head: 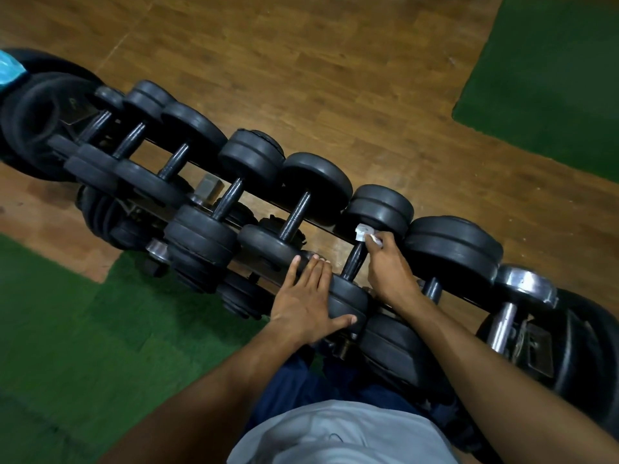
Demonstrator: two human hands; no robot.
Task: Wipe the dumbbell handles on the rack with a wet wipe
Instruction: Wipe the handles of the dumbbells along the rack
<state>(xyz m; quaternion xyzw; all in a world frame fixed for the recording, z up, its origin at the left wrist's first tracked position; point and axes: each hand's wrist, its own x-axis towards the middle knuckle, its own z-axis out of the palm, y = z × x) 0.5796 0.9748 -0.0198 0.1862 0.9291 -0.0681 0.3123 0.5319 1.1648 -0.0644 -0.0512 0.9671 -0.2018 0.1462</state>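
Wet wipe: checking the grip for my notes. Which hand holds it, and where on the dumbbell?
The right hand grips the wet wipe against the far end of the dumbbell handle.

eight dumbbells (pixel 365 249) on top rail, one wipe (pixel 366 233), two hands (pixel 306 301)

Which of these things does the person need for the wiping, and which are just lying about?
In use:
- crumpled white wet wipe, gripped by the right hand
- dark metal handle of the black dumbbell being wiped
- left hand, resting flat on that dumbbell's near weight
- long dumbbell rack

Lying about:
- chrome dumbbell
- green floor mat
- blue plastic bag
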